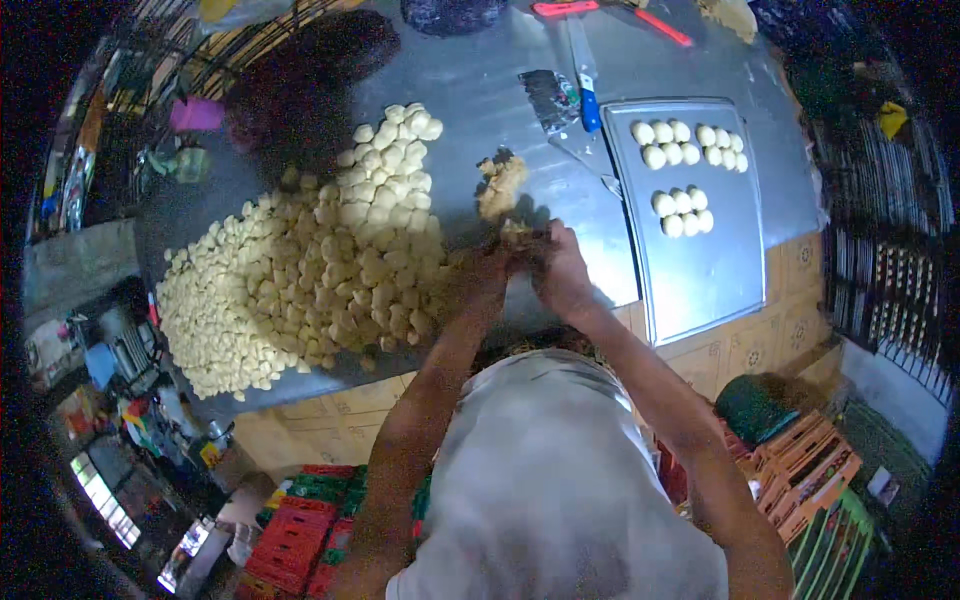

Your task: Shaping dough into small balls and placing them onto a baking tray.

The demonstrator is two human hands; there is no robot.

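My left hand [497, 258] and my right hand [562, 262] are close together over the metal table, near its front edge. Their fingers are curled in, and a small pale lump [516, 230] shows at the fingertips; shadow hides what it is. Just beyond lies a crumbly tan mass [502, 187]. A wide heap of pale dough pieces [340, 262] spreads beside my left hand. To the right is a flat metal tray [700, 275], with smooth round dough balls [668, 145] set in three clusters toward its far end.
A blue-handled knife [588, 108] lies beyond the tray's left edge, near a dark crumpled sheet [550, 100]. Red-handled tools [565, 9] are at the far edge. Red crates [290, 535] stand below at left, orange crates [805, 460] at right. Racks [880, 270] line the right side.
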